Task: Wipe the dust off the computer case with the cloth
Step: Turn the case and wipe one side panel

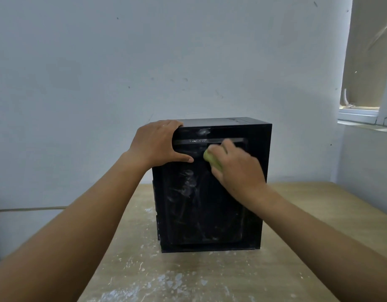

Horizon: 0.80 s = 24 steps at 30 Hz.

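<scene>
Closest to me, both forearms reach forward over the wooden table (122, 269), whose near end is speckled with white dust (166, 282). Further in, the black computer case (210, 214) stands upright in the middle of the table, one broad panel facing me. That panel is smeared with pale streaks and fingerprint-like marks, thickest on its left half and along the lower edge.

My left hand (159, 142) grips the case's upper left corner: the fingers curl over the top edge, and the thumb lies stretched across the panel, pointing right. Just beside that thumb tip, my right hand (238, 168) holds the yellow-green cloth (211, 159) against the upper part of the panel, below a horizontal strip. The fingers are bunched round the cloth, so only its left end shows. This hand is a little blurred.

Behind the case rises a scuffed white wall (101, 62). A pale cord (29, 208) runs along it low on the left, and a white window frame (362, 114) sits at the far right.
</scene>
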Motion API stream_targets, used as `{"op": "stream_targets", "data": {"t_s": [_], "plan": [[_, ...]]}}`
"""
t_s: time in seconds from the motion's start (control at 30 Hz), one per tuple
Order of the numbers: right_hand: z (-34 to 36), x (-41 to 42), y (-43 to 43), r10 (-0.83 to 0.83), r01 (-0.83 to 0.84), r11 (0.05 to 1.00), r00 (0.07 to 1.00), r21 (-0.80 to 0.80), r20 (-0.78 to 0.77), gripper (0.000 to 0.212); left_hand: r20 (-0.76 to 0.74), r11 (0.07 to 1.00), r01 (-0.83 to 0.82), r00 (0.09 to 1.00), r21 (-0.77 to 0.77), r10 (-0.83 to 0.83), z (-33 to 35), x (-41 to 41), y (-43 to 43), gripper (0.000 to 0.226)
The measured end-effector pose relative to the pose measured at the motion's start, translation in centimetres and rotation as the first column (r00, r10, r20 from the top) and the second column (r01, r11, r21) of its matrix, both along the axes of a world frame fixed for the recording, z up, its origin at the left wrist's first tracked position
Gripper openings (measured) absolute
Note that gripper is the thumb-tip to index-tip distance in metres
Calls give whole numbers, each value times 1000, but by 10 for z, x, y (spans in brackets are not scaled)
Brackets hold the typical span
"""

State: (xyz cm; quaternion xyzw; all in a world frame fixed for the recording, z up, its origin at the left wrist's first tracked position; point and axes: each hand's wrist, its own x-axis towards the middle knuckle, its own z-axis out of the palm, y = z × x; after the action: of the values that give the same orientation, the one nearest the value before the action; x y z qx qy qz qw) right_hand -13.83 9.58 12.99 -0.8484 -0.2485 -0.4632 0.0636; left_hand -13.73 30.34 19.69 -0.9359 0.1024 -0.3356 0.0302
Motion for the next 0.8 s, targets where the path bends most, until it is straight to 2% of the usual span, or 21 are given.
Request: {"op": "stream_targets", "data": {"t_s": [0.07,0.2,0.53,0.67,0.8], "plan": [[-20,0,0,10,-13,997,999,-70,-51,36,14,1000,3,1000,-2,-3,-1,1,-1,103],[-30,2,-2,15,-23,996,996,-91,-90,36,33,1000,-4,999,5,4,-1,1,-3,106],[44,9,2,-10,8,996,1000,85,15,30,36,1000,-16,999,-9,16,-2,3,-3,106],[58,10,9,-4,2,994,1000,107,22,30,45,1000,-10,999,5,10,-3,4,-2,106],[50,7,24,16,-17,998,1000,56,26,29,42,1000,-10,999,3,10,-3,4,-2,106]]}}
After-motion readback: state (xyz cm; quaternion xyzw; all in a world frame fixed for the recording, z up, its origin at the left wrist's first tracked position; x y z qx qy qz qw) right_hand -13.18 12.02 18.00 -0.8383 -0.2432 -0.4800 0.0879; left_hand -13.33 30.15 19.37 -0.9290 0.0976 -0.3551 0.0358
